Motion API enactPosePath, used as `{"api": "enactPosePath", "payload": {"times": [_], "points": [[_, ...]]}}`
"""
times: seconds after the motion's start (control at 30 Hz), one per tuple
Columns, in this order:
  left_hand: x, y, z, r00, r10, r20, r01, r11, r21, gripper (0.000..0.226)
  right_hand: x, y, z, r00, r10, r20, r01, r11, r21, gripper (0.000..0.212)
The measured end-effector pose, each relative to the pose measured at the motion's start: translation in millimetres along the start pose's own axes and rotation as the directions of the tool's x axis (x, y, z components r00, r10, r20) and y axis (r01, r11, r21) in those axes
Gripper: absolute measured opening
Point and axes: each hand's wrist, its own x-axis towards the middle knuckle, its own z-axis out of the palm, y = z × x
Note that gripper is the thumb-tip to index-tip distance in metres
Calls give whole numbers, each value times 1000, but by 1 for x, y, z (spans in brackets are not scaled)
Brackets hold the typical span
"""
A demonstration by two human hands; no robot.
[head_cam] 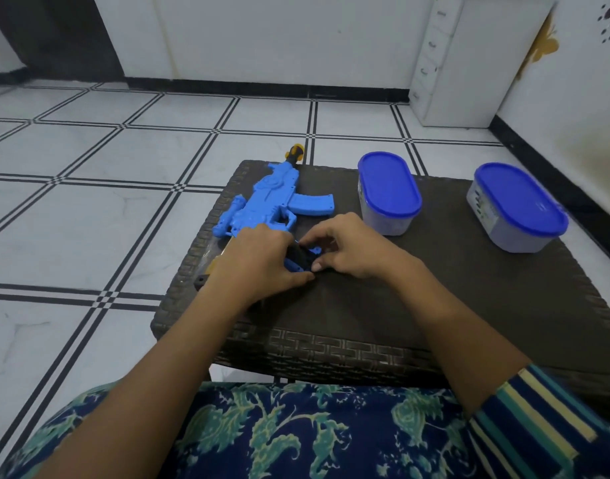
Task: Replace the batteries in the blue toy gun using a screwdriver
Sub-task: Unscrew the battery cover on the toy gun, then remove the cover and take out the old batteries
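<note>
On the table (434,305), left side, we find the gun (262,198) lying flat. Our left hand (258,257) grips its handle end; our right hand (348,250) pinches the same part, fingers curled.

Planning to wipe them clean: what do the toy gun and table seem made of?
The toy gun: moulded blue plastic, slight sheen, crisp raised detail. The table: probably dark brown woven rattan or imitation, matt; weave pattern shows along its front edge.
</note>
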Motion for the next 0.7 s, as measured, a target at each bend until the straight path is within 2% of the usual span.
{"api": "enactPosePath", "payload": {"times": [0.13,0.27,0.43,0.6,0.7], "points": [[1,-3,5,997,-3,-78,0,999,-37,57,0,0,-2,999,-37,-12,37,999,5,40],[5,2,6,996,12,-83,-13,1000,-2,68,-3,3,-1,996,-75,-47,76,997,18,33],[4,6,4,997,20,-80,-23,999,-31,53,-6,4,2,992,-96,-82,97,995,0,31],[4,1,-2,984,-64,-165,27,976,-216,40,-6,-4,-1,974,-131,-185,137,990,24,31],[-2,-1,-1,978,-85,-190,30,962,-273,41,-3,-4,0,962,-98,-254,126,987,97,30]]}}
